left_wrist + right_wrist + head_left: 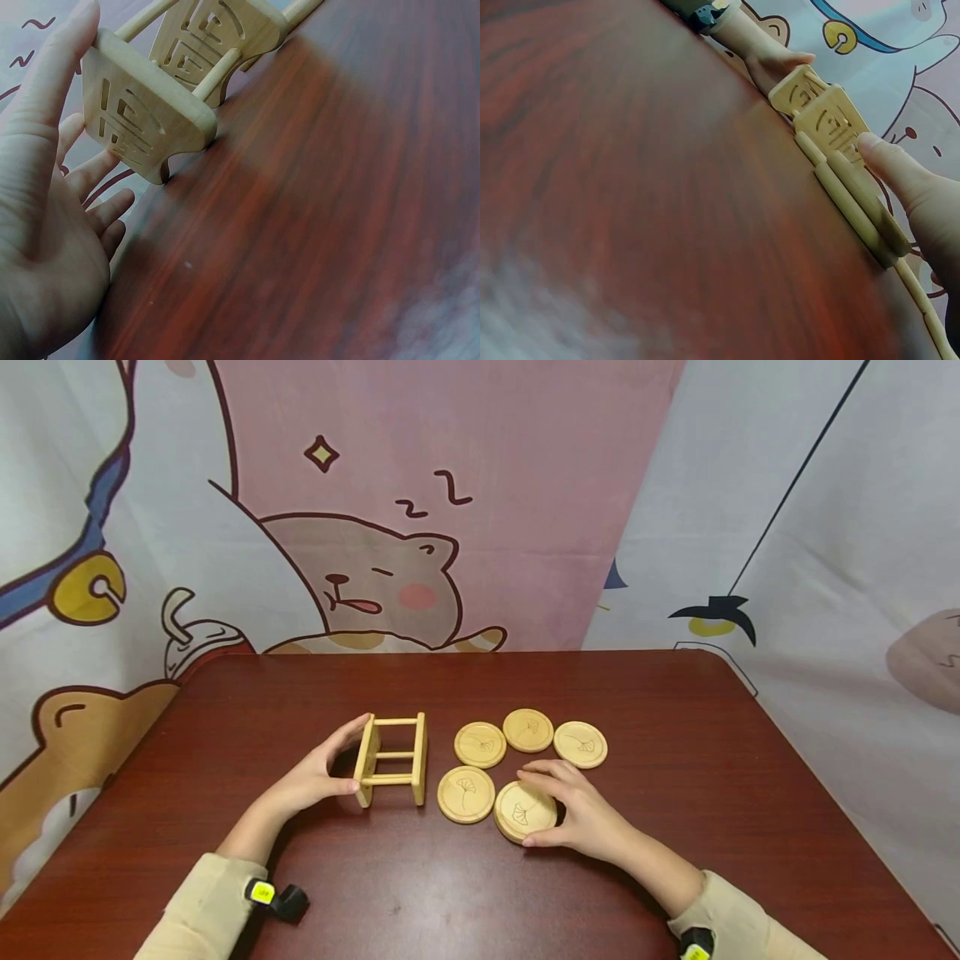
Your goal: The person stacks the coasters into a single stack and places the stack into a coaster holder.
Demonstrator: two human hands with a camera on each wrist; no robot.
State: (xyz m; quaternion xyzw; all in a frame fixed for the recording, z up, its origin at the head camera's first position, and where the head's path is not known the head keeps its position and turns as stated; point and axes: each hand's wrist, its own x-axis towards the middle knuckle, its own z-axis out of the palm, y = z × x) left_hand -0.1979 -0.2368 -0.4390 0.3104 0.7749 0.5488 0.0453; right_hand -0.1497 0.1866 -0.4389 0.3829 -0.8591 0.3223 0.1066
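Note:
My left hand [324, 778] holds a small wooden coaster rack [393, 756] by its left side panel, thumb at the near edge and fingers at the far edge. The rack stands on the table; cut-out slots show in its side panel [146, 109] in the left wrist view. My right hand [581, 810] grips a round wooden coaster [527, 808] with a ginkgo leaf drawn on it, thumb at the near rim and fingers at the far rim. Beneath it is another coaster [853, 212], seen edge-on in the right wrist view, its face hidden.
Several more round leaf-marked coasters lie flat around the right hand: one coaster [466, 794] beside the held one, others [528, 730] in an arc behind. The dark red-brown table [450, 893] ends at a cartoon-printed cloth [540, 527].

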